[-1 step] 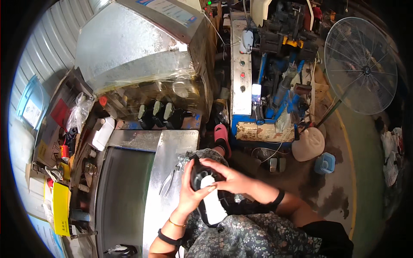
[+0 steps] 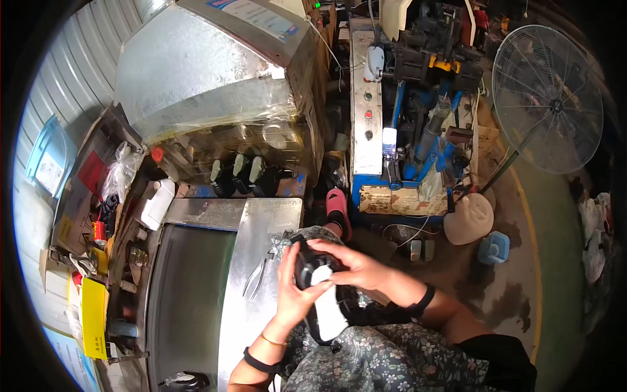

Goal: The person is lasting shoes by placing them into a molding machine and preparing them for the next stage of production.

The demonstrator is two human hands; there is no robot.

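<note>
A black shoe with a white insole (image 2: 321, 297) is held over the person's lap, just off the right edge of the shiny sheet-metal surface (image 2: 258, 261), its sole side turned away and the pale insole facing up. The left hand (image 2: 295, 294) wraps the near side of the shoe, its fingers (image 2: 285, 264) curled shut around the black upper. The right hand (image 2: 356, 268) covers the toe end from above, its fingers (image 2: 320, 247) bent over the rim and gripping it. Both hands are closed on the shoe, and it touches nothing but them and perhaps the flowered cloth of the lap (image 2: 405, 359) beneath.

Set against the other view of the same instant, nothing has changed: the hands, the shoe and the insole sit in the same places, so the grip looks settled and the work on the insole is in hand rather than finished.

Just left of the hands, a pair of thin metal pliers (image 2: 256, 277) lies on the surface. Beyond it stands a large grey sheet-metal hood (image 2: 202, 65). A pink slipper (image 2: 337, 208) rests on the floor near a blue machine (image 2: 418, 130), and a round wire-guard fan (image 2: 547, 98) stands well apart at right.
</note>
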